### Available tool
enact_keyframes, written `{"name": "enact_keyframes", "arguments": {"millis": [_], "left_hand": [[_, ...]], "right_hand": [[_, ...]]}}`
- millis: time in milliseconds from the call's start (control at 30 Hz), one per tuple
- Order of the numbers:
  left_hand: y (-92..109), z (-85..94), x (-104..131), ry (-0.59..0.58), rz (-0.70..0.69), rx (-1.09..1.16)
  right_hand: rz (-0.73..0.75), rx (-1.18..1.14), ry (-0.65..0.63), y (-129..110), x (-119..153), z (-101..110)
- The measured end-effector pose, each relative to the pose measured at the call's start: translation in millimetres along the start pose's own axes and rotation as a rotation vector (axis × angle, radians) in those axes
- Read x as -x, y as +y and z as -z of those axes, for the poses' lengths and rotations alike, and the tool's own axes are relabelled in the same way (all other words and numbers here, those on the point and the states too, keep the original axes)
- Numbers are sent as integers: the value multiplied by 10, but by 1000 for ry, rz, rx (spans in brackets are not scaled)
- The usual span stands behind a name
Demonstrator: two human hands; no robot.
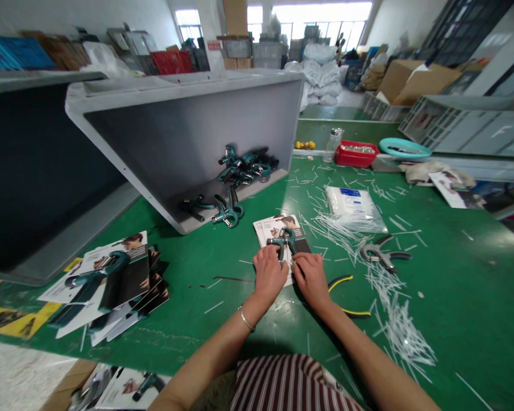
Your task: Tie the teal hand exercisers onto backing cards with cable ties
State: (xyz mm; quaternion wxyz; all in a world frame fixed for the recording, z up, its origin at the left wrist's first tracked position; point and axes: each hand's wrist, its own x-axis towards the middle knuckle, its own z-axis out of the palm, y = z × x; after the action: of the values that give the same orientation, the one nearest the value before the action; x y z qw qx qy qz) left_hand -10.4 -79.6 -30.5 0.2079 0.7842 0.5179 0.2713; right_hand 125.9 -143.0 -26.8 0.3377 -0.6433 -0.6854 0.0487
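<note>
A teal spring clamp (288, 236) lies on a small stack of printed cards (263, 229) in front of me. My left hand (270, 273) is closed around its left handle, over the cards. Beside it, my right hand (312, 278) has its fingers curled at the other handle; its fingertips are partly hidden. Yellow-and-black handled pliers (341, 281) rest just right of my right hand, their head hidden. Off to the left, several carded clamps (115, 268) are piled up. A grey-and-black clamp (383, 254) sits to the right.
A grey bin (188, 120) tipped on its side holds several teal clamps (246, 165). White plastic ties (405, 331) are strewn across the green table (466, 297), near a clear bag of ties (354, 208). At the back stand a red tray (356, 154) and a turquoise basin (405, 148).
</note>
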Motion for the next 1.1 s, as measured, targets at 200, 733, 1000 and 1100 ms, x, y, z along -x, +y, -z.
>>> {"name": "enact_keyframes", "arguments": {"millis": [200,733,1000,1100], "left_hand": [[-337,131,30,-46,-102,12],[-254,130,-501,-275,394,1117],[-246,-67,-530,-108,276,845],[-274,-60,-554,-125,271,859]], "right_hand": [[60,222,-415,559,528,749],[-625,-991,-576,321,323,1022],[122,403,-387,299,-407,879],[231,591,-356,301,-472,869]]}}
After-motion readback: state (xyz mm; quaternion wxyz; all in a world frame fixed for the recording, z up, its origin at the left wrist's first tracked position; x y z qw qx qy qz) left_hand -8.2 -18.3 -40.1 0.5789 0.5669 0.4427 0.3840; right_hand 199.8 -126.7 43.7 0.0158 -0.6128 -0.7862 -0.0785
